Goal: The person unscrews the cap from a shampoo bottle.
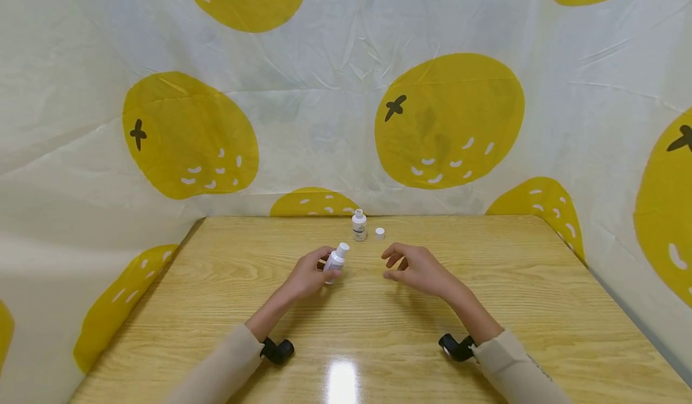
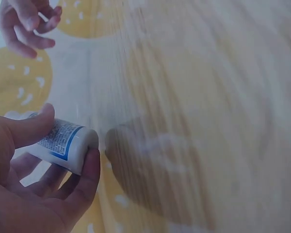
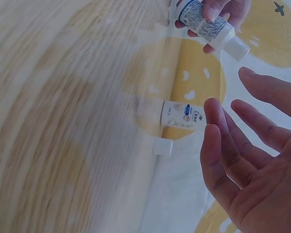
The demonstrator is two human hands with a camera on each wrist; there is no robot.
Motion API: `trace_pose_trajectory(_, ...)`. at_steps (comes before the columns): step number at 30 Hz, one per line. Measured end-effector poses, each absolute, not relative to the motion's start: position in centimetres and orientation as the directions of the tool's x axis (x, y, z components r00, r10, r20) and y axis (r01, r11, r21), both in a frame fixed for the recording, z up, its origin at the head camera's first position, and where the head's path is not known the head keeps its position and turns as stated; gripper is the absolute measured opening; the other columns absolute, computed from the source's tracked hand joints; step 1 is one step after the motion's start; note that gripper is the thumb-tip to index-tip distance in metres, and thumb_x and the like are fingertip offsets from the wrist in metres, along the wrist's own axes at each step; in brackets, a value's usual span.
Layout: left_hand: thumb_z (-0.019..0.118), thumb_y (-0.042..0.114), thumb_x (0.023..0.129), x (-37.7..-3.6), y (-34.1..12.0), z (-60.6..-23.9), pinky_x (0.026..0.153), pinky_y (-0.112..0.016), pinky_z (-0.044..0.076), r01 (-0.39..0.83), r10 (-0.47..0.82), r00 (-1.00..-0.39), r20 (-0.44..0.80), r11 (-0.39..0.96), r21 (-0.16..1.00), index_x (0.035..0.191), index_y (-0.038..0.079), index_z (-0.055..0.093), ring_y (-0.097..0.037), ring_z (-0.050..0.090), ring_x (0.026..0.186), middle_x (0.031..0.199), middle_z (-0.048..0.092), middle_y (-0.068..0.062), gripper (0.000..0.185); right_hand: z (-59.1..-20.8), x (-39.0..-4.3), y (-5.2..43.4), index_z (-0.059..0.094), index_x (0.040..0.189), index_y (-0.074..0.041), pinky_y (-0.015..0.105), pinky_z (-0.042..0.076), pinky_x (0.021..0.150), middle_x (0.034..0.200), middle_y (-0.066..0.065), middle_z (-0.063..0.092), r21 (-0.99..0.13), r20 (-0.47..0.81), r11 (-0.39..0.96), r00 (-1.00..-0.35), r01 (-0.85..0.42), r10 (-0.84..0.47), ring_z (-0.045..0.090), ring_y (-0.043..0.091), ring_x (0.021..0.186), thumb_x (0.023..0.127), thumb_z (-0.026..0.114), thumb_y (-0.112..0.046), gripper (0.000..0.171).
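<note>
My left hand (image 1: pixel 309 276) grips a small white bottle (image 1: pixel 335 261) with its white cap on, tilted slightly to the right above the table. In the left wrist view the thumb presses on the printed label of this bottle (image 2: pixel 60 138), and fingers curl under its base. To the right, my right hand (image 1: pixel 415 267) hovers over the table with fingers loosely bent and nothing in them. Beyond both hands a second white bottle (image 1: pixel 359 226) stands upright without a cap; its label reads Dove in the right wrist view. A loose white cap (image 1: pixel 380 233) lies just right of it.
The wooden table (image 1: pixel 476 308) reaches back to a hanging cloth (image 1: pixel 324 128) printed with large yellow fruit. Cloth also hangs at the left and right sides. A black wrist camera (image 1: pixel 278 352) sits on the left wrist, another black camera (image 1: pixel 456 347) on the right.
</note>
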State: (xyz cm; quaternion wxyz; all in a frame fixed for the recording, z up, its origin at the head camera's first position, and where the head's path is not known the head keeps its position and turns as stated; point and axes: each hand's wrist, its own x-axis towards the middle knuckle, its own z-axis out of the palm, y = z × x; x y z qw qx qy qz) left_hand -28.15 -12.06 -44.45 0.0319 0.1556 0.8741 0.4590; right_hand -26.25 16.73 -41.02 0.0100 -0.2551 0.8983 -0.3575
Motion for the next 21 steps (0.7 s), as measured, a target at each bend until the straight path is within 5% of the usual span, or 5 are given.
trace_pose_trajectory(21, 0.083, 0.015, 0.088, -27.5, -8.8, -44.3, 0.083, -0.04, 0.059, 0.34, 0.41, -0.904, 0.117, 0.528, 0.778, 0.126, 0.011, 0.07, -0.024, 0.069, 0.098, 0.114, 0.072, -0.009, 0.041, -40.7, -26.9, 15.6, 0.067, 0.124, -0.003, 0.03, 0.056, 0.071, 0.102, 0.007, 0.075, -0.694, 0.149, 0.595, -0.889, -0.405, -0.432, 0.067, 0.013, 0.081, 0.095, 0.076, -0.024, 0.037)
